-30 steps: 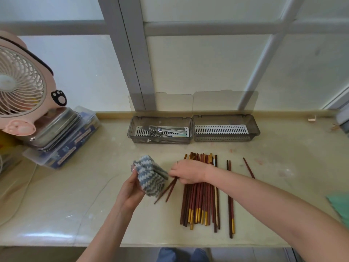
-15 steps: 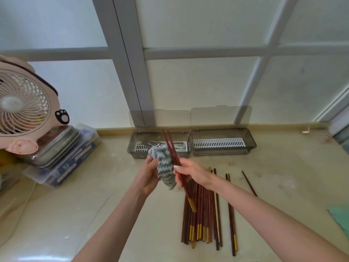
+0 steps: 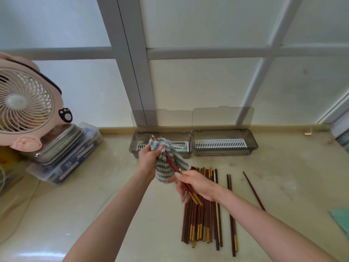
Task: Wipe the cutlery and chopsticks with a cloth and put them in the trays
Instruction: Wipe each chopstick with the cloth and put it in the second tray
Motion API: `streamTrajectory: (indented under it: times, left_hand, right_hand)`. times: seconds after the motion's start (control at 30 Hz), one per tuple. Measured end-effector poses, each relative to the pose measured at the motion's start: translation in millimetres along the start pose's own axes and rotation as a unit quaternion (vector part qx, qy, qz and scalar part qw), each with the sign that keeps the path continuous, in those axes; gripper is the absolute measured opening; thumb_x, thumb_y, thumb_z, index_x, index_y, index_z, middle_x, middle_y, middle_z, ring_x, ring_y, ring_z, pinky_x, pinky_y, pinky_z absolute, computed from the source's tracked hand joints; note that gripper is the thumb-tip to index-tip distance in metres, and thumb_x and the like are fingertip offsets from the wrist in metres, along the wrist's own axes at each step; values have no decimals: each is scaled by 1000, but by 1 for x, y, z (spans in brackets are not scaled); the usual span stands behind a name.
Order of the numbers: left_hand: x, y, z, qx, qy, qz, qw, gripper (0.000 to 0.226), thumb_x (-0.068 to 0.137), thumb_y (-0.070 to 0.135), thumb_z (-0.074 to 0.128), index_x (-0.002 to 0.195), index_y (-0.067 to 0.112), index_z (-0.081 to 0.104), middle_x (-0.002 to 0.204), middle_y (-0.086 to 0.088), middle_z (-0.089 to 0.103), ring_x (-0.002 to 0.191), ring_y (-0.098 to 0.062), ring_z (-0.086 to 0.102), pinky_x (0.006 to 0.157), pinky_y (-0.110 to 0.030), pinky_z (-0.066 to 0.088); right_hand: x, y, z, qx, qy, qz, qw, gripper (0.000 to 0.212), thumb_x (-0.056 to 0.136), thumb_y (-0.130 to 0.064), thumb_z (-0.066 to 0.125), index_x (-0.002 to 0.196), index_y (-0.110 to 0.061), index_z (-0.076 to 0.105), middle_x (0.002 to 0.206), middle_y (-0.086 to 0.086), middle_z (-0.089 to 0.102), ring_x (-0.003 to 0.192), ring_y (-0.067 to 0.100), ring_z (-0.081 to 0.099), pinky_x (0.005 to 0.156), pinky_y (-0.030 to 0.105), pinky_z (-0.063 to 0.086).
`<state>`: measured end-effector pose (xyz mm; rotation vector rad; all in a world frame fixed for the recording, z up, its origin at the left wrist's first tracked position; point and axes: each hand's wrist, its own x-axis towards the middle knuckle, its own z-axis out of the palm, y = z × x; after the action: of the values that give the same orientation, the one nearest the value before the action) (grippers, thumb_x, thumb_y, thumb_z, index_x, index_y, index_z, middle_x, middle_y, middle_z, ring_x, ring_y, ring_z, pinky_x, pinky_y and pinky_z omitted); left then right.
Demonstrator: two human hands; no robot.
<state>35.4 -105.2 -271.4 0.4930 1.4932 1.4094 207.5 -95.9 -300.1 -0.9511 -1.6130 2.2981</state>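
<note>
Wiping a first pair of chopsticks, seen from the head camera. The left hand point(image 3: 149, 157) has its grip closed round a grey-and-white striped cloth point(image 3: 162, 172), which is bunched about the upper part of the held chopsticks point(image 3: 173, 165). The right hand point(image 3: 196, 184) has its grip pinched on the same pair near the yellow-tipped ends. Both hands are raised above the tabletop point(image 3: 94, 214), in front of the left tray point(image 3: 133, 146).

Progress, as judged from the layout: metal cutlery point(image 3: 179, 143) lies in the left tray and no loose cutlery is visible on the tabletop, so the cutlery portion appears complete. The right tray point(image 3: 224, 153) shows only its white slotted insert, with no chopsticks seen in it, so the chopstick portion appears to be at its start.

Left to do: a large bundle of chopsticks point(image 3: 204, 220) lies on the tabletop just beneath the right hand. A separate pair point(image 3: 231, 214) lies beside that bundle and a single chopstick point(image 3: 254, 191) lies farther right. Each is yet to be wiped and placed. The greater part of the task is therefore judged outstanding.
</note>
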Motion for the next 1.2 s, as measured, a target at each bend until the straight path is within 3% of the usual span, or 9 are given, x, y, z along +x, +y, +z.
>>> streamTrajectory:
  times: [0.17, 0.27, 0.4, 0.5, 0.6, 0.67, 0.8, 1.03, 1.2]
  left_hand:
    - [-3, -7, 16, 48, -27, 26, 998, 7, 91, 14, 55, 93, 11, 62, 95, -11, 67, 91, -26, 63, 76, -36, 52]
    - [6, 2, 15, 50, 18, 19, 998, 10, 91, 18, 56, 86, 11, 62, 87, -9, 65, 84, -24, 61, 75, -34, 51]
    - [18, 25, 16, -2, 67, 31, 997, 14, 91, 18, 58, 79, 11, 61, 75, -4, 63, 68, -16, 60, 56, -24, 48]
    - [9, 12, 28, 19, 49, 2, 999, 15, 91, 20, 56, 82, 9, 58, 80, -6, 63, 74, -18, 61, 64, -27, 49]
    - [-9, -16, 38, 72, -32, -48, 996, 13, 91, 14, 55, 91, 1, 58, 85, -10, 65, 79, -23, 63, 72, -32, 52]
    - [-11, -21, 38, 73, -58, -52, 994, 12, 88, 9, 59, 92, -2, 61, 84, -12, 65, 80, -26, 62, 71, -31, 52]
    - [5, -3, 27, 61, -1, -48, 997, 25, 82, 16, 67, 97, -3, 62, 87, -12, 66, 83, -26, 63, 74, -33, 52]
    - [10, 6, 25, 47, 50, -45, 997, 28, 81, 22, 68, 100, 2, 60, 88, -9, 65, 82, -22, 62, 74, -34, 50]
    - [39, 43, 0, 10, 127, -4, 992, 18, 82, 26, 68, 88, 10, 62, 86, -8, 65, 90, -28, 64, 84, -44, 53]
  right_hand:
    - [2, 1, 2, 51, 43, -15, 998, 30, 101, -24, 38, 92, -4, 57, 53, 5, 45, 35, 12, 36, 36, 23, 23]
    - [0, 5, 0, 120, 39, 5, 992, 26, 96, -26, 44, 81, -6, 51, 45, 0, 37, 30, 6, 25, 33, 18, 15]
    - [-7, 11, 2, 166, 18, 22, 986, 29, 99, -26, 41, 78, -9, 53, 44, -2, 35, 30, 5, 25, 32, 15, 17]
    - [-7, 5, -1, 184, 21, 23, 982, 29, 97, -28, 42, 78, -9, 52, 44, -2, 34, 30, 5, 24, 32, 16, 15]
    - [-2, -4, -7, 201, 51, 44, 977, 31, 101, -25, 36, 79, -8, 50, 42, -4, 34, 29, 4, 23, 31, 16, 15]
    - [-2, -8, -13, 165, 57, 44, 984, 30, 102, -25, 35, 84, -6, 52, 44, -2, 40, 31, 6, 28, 32, 18, 22]
    - [-13, -2, -23, 16, 72, 14, 997, 26, 101, -27, 42, 102, -4, 54, 70, 3, 59, 56, 14, 54, 52, 24, 45]
    - [-19, 12, -16, 56, 56, -36, 996, 26, 104, -24, 32, 94, -6, 49, 61, -2, 38, 46, 7, 25, 42, 17, 24]
    - [-24, 15, -15, 31, 65, -37, 997, 27, 104, -24, 31, 87, -10, 47, 60, -2, 32, 45, 7, 21, 41, 16, 21]
